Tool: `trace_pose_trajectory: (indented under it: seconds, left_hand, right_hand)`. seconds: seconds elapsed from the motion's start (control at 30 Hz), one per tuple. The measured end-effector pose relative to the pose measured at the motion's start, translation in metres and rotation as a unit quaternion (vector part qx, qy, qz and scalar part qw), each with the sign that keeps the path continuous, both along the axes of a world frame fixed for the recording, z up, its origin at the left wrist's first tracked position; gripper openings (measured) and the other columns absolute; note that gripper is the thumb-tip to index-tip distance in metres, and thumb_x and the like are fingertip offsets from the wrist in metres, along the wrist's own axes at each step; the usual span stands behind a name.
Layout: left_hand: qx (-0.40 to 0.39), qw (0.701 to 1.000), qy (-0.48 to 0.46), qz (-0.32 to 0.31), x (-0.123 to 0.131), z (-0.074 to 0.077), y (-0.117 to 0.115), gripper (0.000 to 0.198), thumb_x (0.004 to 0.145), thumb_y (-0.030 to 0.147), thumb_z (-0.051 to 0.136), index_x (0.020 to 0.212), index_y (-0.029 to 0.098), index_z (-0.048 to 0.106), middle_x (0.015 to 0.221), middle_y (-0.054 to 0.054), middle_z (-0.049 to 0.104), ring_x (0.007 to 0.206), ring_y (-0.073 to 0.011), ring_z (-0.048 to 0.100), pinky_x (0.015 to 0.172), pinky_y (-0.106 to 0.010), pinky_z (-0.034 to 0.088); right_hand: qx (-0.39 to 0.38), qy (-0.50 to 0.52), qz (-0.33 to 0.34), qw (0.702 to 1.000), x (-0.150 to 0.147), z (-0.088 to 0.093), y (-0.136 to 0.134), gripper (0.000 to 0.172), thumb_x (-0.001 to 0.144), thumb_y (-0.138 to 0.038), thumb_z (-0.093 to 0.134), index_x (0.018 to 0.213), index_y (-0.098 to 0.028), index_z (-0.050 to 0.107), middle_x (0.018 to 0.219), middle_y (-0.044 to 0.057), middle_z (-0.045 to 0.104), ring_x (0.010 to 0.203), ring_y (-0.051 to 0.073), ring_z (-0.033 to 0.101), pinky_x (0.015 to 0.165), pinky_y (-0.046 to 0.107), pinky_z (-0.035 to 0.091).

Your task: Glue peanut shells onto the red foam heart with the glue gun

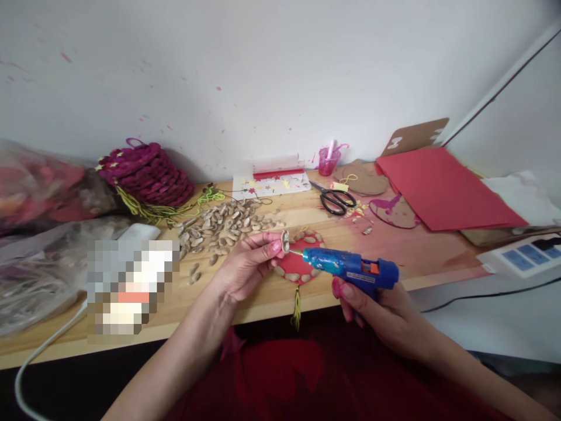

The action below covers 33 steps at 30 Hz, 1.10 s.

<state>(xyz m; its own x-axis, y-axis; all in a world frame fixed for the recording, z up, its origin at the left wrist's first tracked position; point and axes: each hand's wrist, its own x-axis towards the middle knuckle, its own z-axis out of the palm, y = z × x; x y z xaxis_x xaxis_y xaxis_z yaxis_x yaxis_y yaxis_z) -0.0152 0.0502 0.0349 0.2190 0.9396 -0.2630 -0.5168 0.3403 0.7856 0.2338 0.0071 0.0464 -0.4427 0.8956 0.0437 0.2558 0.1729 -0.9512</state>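
Between thumb and fingers, my left hand (252,261) pinches a peanut shell half (285,240), its hollow side facing right. My right hand (372,307) is wrapped around the handle of a blue hot glue gun (350,267). The gun's nozzle points left and meets, or almost meets, the shell. Below both hands lies a red disc (300,255) on the table, ringed with peanut shells and partly hidden by the gun and my left hand. A yellow-green tassel (297,308) hangs from the disc over the table's front edge. Loose peanut shells (228,225) are heaped behind my left hand.
Black-handled scissors (335,200), a pink cup (328,161) and a sticker sheet (272,182) lie toward the wall. Red paper sheets (451,190) and a power strip (526,254) are at right. Plastic bags (39,193), a purple craft piece (146,175) and a blurred-out object (131,289) occupy the left.
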Motion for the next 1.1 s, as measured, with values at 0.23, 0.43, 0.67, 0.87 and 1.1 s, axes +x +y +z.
trace_pose_trajectory:
  seconds: [0.23,0.43,0.67,0.87,1.1]
  left_hand:
    - [-0.014,1.000,0.004,-0.001,0.004,0.001,0.001,0.031,0.056,0.027,0.097,0.076,0.014,0.078,0.065,-0.001,0.069,0.058,-0.0065,0.059,0.055,-0.014,0.047]
    - [0.010,0.999,0.047,-0.005,0.003,0.002,0.005,0.031,0.058,0.031,0.096,0.079,0.017,0.079,0.068,0.000,0.070,0.060,-0.0076,0.060,0.058,-0.018,0.049]
    - [0.317,0.834,0.452,-0.007,0.009,0.004,0.020,0.008,0.083,0.018,0.075,0.088,0.021,0.080,0.086,-0.003,0.069,0.080,-0.0134,0.063,0.071,-0.025,0.050]
    - [0.458,0.608,0.648,-0.039,0.030,-0.006,0.026,0.019,0.094,0.013,0.060,0.092,0.019,0.077,0.096,-0.006,0.065,0.077,-0.0133,0.063,0.069,-0.026,0.050]
    - [0.453,0.507,0.729,-0.083,0.040,-0.017,0.026,0.020,0.098,0.018,0.053,0.101,0.020,0.073,0.102,-0.006,0.063,0.069,-0.0123,0.060,0.063,-0.024,0.049]
  right_hand:
    - [0.003,0.002,-0.009,1.000,0.001,-0.003,0.001,0.030,0.102,-0.041,0.051,0.083,-0.020,0.060,0.061,-0.001,0.059,0.053,0.011,0.055,0.047,0.023,0.044]
    - [-0.051,0.053,-0.054,0.996,0.005,-0.014,0.008,0.031,0.099,-0.047,0.055,0.089,-0.019,0.065,0.064,0.000,0.061,0.049,0.010,0.054,0.044,0.023,0.043]
    - [-0.158,0.231,-0.210,0.937,0.006,-0.036,0.037,0.033,0.085,-0.053,0.073,0.087,-0.020,0.072,0.089,0.005,0.071,0.069,0.015,0.069,0.052,0.022,0.052]
    - [-0.237,0.299,-0.228,0.896,0.000,-0.037,0.046,0.038,0.072,-0.054,0.083,0.081,-0.019,0.070,0.093,0.007,0.073,0.081,0.022,0.074,0.060,0.027,0.058]
    - [-0.260,0.323,-0.203,0.887,0.003,-0.042,0.050,0.035,0.076,-0.052,0.081,0.081,-0.019,0.069,0.091,0.008,0.075,0.090,0.025,0.076,0.072,0.032,0.060]
